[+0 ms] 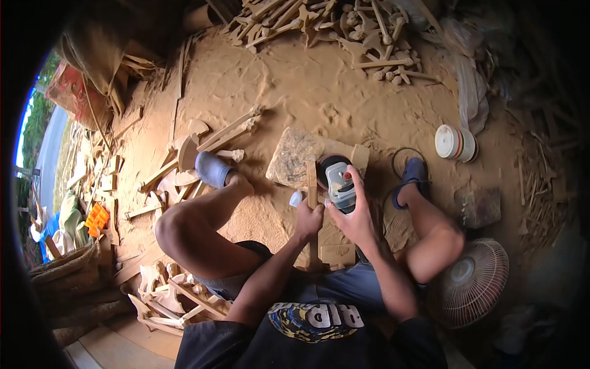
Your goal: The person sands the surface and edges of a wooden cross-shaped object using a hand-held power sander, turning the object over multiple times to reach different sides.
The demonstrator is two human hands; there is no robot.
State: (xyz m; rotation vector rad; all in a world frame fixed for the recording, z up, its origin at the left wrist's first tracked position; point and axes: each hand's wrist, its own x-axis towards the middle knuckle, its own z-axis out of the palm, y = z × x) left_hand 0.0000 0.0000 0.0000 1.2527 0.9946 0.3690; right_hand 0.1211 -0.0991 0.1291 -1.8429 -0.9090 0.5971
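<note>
Head view, looking down between my knees. My left hand [307,221] is clamped around a narrow wooden strip [311,178], which stands on the sawdust-covered floor [295,86] with its long axis running straight away from me — near end under my fist, far end against the flat stone block [295,161]. My right hand [353,215] is closed over the body of a grey angle grinder [339,184], whose dark round disc guard [329,163] sits just beside the strip's upper right flank. The strip therefore lies immediately left of the grinder and parallel to it; the two hands are near each other, thumbs almost meeting, with the left hand nearer the wood and the right nearer the disc. Whether disc and wood are touching I cannot tell. A small pale bottle cap-like object [296,198] shows just left of my fist. My feet in blue clogs [212,169] flank the work — a heap of carved wooden pieces [332,31] lies well beyond, and a fan [476,280] stands at my right.
</note>
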